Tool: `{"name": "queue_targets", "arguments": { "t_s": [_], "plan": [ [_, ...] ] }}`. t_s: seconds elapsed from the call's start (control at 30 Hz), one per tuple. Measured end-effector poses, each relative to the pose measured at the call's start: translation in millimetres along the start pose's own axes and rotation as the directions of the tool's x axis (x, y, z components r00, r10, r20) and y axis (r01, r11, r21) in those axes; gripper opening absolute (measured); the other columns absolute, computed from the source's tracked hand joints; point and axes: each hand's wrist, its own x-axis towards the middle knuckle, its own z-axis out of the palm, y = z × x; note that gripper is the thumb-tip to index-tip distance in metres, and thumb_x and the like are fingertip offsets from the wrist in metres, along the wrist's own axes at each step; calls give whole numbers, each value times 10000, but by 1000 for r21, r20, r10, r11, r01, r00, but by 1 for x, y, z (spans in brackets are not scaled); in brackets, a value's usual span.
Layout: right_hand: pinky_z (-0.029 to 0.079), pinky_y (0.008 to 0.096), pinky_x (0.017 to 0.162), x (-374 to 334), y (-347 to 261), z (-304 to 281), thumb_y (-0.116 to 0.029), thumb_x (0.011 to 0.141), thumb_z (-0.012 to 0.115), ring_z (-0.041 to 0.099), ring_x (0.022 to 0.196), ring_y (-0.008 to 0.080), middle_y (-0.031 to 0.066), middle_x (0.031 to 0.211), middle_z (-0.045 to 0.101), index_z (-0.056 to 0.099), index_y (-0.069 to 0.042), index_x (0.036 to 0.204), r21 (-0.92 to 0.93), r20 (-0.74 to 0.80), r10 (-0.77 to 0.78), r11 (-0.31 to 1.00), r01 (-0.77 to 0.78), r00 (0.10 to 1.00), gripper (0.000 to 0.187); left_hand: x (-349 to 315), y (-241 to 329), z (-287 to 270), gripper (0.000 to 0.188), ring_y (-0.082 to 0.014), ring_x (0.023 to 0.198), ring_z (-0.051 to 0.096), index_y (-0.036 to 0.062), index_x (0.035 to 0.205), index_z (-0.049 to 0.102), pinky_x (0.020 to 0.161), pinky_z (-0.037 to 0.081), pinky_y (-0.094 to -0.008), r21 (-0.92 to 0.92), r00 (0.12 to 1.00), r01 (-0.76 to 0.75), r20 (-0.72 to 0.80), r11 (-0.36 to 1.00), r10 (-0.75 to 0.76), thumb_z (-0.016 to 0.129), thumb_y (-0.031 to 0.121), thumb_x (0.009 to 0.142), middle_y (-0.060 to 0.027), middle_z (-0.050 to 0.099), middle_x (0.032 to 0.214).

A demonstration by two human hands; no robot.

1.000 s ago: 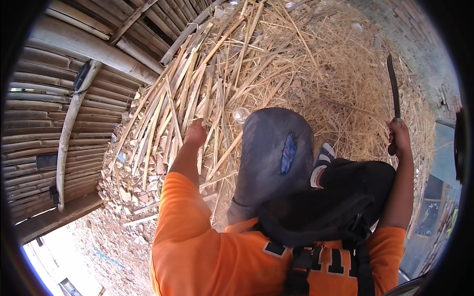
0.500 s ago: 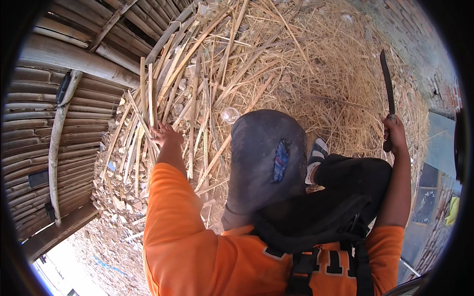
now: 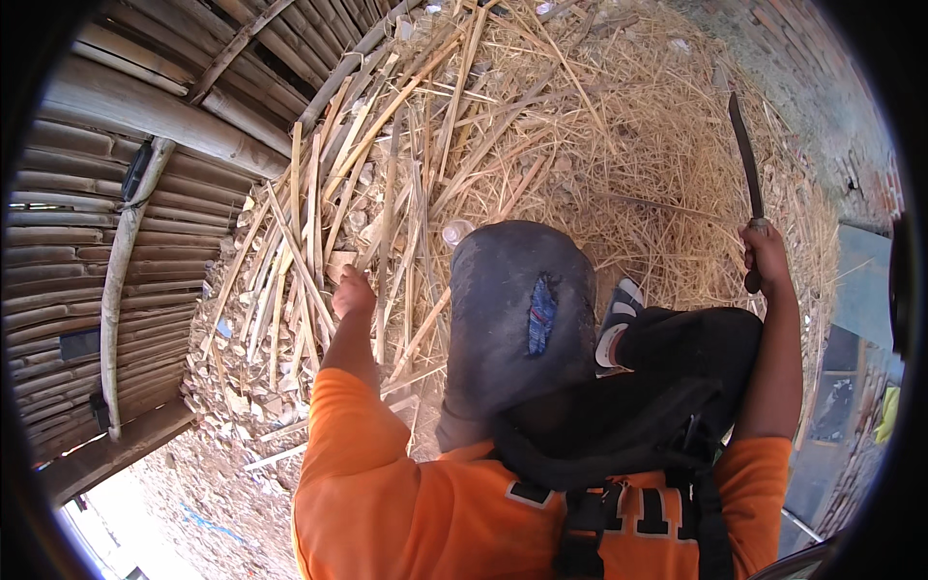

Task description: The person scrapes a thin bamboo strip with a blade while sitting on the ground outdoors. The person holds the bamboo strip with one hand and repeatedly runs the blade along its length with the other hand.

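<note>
My right hand (image 3: pixel 767 253) is wrapped round the handle of a machete (image 3: pixel 744 150), out to the right. Its long dark blade points up and away from me. On the other side, my left hand (image 3: pixel 355 292) is low over the scattered bamboo strips (image 3: pixel 311 208), its fingers curled together. A small tan piece (image 3: pixel 340 261) shows just past those fingertips; whether they grip it or a strip, I cannot make out.
Straw (image 3: pixel 657 145) covers the ground ahead. A clear plastic cup (image 3: pixel 456 232) lies beside my bent knee (image 3: pixel 517 290), where the dark trousers are torn. A bamboo-slat wall (image 3: pixel 68 261) rises at left, a brick wall (image 3: pixel 822 58) at far right.
My left hand has moved right and slightly nearer me, away from the upright strips, and its fingers have drawn together. The machete has tilted a little to the left in my right hand.
</note>
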Motion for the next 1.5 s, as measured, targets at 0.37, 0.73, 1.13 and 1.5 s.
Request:
{"name": "queue_targets", "arguments": {
  "t_s": [0.37,0.73,1.13,1.5],
  "plan": [
    [380,263,457,-3,-2,2,-173,869,680,459,491,84,-18,670,501,553,-95,911,75,9,-48,996,47,999,155,-45,-35,-182,503,-337,777,728,75,986,653,693,581,-462,198,945,-59,-304,978,118,553,567,963,-167,721,842],
    [374,272,449,-8,-9,3,-153,858,686,481,499,89,-2,676,517,560,-64,935,106,17,-190,977,188,982,173,-171,-130,-285,426,-347,717,704,88,821,673,630,540,-483,322,898,81,-435,943,71,701,510,881,-152,697,738],
    [413,305,539,-30,-26,2,-163,852,719,506,575,121,10,737,544,620,-21,1119,86,118,-284,957,275,951,318,-321,-214,-264,395,-334,596,641,62,760,610,550,477,-495,87,662,287,-738,954,-131,695,422,899,-154,659,701],
    [492,402,680,-62,-30,-13,-202,854,735,639,722,280,147,826,651,634,-25,1002,-104,72,-692,711,696,718,251,-323,-11,-159,283,-222,467,578,28,800,659,472,448,-371,-118,611,-444,-765,888,205,774,281,855,-97,582,548]
  ]
}}
